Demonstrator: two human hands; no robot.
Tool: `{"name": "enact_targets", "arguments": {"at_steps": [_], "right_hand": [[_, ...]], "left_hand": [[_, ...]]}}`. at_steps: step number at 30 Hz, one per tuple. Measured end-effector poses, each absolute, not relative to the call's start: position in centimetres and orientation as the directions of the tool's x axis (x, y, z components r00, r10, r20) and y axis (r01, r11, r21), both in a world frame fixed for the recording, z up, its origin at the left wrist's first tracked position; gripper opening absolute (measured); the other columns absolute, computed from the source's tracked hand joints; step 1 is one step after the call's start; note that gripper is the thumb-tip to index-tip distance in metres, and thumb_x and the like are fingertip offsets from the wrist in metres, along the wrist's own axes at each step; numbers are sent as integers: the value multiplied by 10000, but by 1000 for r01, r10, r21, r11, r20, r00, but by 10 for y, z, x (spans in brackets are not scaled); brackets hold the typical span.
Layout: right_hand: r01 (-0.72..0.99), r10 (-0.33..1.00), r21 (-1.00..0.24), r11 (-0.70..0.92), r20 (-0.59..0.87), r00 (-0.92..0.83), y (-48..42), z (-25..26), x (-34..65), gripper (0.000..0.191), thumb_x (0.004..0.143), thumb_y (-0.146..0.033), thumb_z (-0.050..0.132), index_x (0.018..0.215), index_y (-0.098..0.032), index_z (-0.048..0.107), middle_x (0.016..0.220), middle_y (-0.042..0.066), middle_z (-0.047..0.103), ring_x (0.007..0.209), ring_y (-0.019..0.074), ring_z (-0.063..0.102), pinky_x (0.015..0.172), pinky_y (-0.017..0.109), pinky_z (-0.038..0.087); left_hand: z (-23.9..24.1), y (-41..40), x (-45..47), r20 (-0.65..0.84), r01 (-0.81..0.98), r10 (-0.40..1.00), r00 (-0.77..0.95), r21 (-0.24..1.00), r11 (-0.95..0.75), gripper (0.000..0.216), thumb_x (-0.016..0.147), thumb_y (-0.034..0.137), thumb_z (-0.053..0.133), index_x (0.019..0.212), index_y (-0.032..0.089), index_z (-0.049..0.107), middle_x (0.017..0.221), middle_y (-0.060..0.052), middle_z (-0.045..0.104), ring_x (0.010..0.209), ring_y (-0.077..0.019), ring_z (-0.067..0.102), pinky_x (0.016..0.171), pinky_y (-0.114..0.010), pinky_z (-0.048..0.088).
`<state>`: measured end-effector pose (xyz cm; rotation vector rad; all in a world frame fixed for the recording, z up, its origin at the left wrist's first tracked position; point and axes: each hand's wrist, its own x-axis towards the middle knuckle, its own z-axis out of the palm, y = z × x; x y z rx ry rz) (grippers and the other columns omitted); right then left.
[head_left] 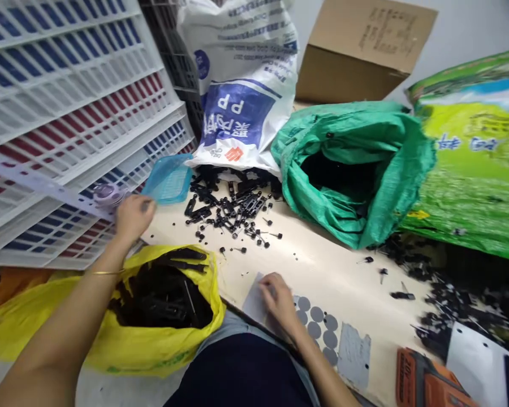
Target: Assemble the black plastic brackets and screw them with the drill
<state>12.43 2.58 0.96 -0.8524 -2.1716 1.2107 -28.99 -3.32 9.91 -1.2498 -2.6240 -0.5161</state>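
My left hand point(136, 215) is at the left end of the table, its fingers curled together beside a blue translucent plastic tray point(168, 180). Whatever those fingers hold, if anything, is hidden. Close behind it, a small round purple object point(108, 194) sits against the crates. My right hand point(277, 299) rests at the table's near edge over a flat grey sheet point(253, 297). Its thumb and fingers are bent together, and I cannot make out anything between them. Small black parts point(237, 212), some with thin metal pins, lie in a loose pile between the hands and the bags.
A yellow bag point(186, 353) of black parts stands open below my left arm. White crates point(68, 107) rise at left. Behind are a white sack point(246, 62), green sack point(356, 220) and cardboard box point(365, 39). Grey discs point(316, 329) and an orange tool point(428, 379) lie right.
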Motion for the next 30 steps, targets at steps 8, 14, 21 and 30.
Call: {"name": "enact_targets", "arguments": {"at_steps": [8,14,21,30], "right_hand": [[590,977,-779,212,154,-147,143,29,196,174,866,-332,452,816,-205,559,820,67,618,763,198,572,738,330,465],[883,952,-368,290,201,-229,292,67,172,276,872,-248,406,1078,-133,549,1099,163,582,1059,271,507,933,385,406],[961,962,-58,271,35,-269,434,44,127,639,780,-229,571,1386,-155,384,1417,227,361,1298,413,318,1010,587,295],[929,936,-122,348,-2,-351,517,17,107,646,791,-300,600,1379,-116,405,1462,174,366,1338,346,324,1114,501,241]], "left_hand": [[9,151,-155,-27,913,971,-237,336,232,560,820,438,506,1271,105,522,1288,-154,549,1194,-266,504,1028,-376,384],[-32,149,-118,208,954,942,-264,200,223,544,898,405,408,1355,110,432,1370,-185,463,1270,-323,410,1092,-483,256],[-40,150,-116,308,965,919,-247,163,205,514,909,403,380,1334,123,450,1325,-177,500,1236,-315,444,1089,-489,262],[-43,153,-118,330,972,917,-226,133,191,525,909,396,394,1376,156,389,1345,-173,457,1260,-323,407,1098,-529,238]]}}
